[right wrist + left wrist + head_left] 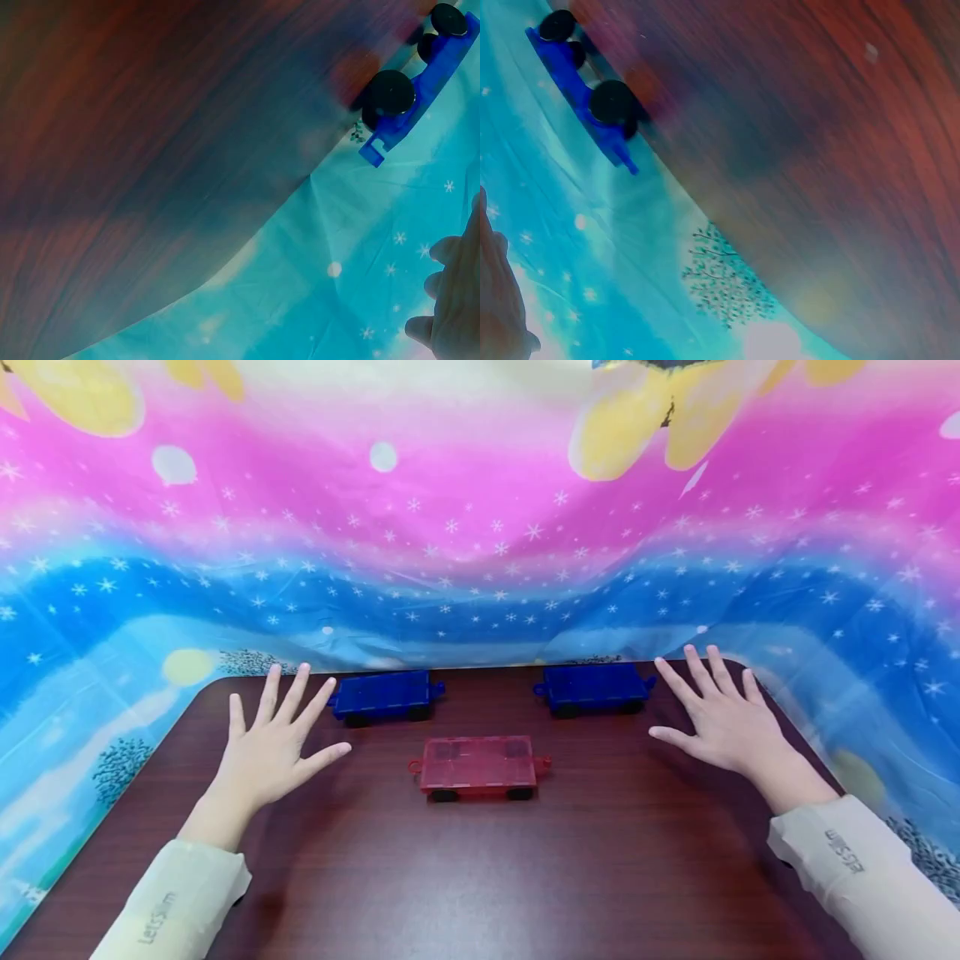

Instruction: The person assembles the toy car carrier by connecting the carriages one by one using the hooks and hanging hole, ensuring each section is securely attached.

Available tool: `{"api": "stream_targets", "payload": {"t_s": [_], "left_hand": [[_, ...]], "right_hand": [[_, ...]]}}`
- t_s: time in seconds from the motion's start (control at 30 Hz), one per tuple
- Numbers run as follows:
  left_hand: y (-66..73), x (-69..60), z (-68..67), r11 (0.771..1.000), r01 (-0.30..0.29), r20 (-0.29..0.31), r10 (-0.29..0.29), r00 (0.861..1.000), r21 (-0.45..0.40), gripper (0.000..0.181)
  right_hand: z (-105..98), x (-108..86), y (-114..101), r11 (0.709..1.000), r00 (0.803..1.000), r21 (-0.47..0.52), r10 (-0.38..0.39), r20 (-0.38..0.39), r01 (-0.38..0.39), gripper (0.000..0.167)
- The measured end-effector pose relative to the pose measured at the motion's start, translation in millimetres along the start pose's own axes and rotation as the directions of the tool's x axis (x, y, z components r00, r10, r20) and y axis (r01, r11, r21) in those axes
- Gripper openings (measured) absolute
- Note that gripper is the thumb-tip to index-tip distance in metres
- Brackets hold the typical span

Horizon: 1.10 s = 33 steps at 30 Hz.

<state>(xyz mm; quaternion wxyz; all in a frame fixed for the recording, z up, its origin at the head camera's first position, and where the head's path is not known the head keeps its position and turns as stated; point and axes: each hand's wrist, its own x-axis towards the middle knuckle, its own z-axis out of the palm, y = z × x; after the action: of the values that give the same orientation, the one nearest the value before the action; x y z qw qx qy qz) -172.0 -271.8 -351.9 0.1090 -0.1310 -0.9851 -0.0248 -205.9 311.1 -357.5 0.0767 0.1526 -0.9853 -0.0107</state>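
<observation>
One blue flat plastic wagon (pixel 384 695), far left; a second blue flat plastic wagon (pixel 596 687), far right; one translucent red plastic wagon (pixel 476 766), nearer, between them. All upright on the brown wood-grain counter (pixel 480 877), spaced, we judge, so none hooks another. Left hand (pixel 273 747) and right hand (pixel 723 727), empty, fingers spread, flank the blue pair closely.

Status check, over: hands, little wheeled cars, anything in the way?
Left hand and right hand empty, fingers spread. Red car apart from left blue car and right blue car, all on the table. No obstruction visible.
</observation>
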Motion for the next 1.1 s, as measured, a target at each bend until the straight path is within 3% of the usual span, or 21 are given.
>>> {"api": "stream_targets", "payload": {"t_s": [0.37,0.6,0.87,1.1], "left_hand": [[28.9,6.9,-0.2,0.994,-0.107,-0.037,0.106,0.994,-0.024,0.089],[50.3,15.8,1.4,0.981,-0.192,-0.009,0.192,0.981,-0.041,0.092],[77.5,28.2,8.4,0.958,-0.274,0.071,0.280,0.957,-0.084,0.091],[99.4,37.3,18.4,0.917,-0.348,0.114,0.373,0.921,-0.194,0.087]], "right_hand": [[3.4,26.1,-14.7,1.000,0.996,0.019,-0.026,0.090,0.024,0.093],[5.5,44.8,-24.3,0.997,0.992,0.054,-0.054,0.111,0.048,0.088],[9.9,68.1,-32.2,0.994,0.983,0.076,-0.087,0.161,0.076,0.085],[14.3,82.1,-41.5,0.987,0.970,0.126,-0.125,0.209,0.100,0.080]]}}
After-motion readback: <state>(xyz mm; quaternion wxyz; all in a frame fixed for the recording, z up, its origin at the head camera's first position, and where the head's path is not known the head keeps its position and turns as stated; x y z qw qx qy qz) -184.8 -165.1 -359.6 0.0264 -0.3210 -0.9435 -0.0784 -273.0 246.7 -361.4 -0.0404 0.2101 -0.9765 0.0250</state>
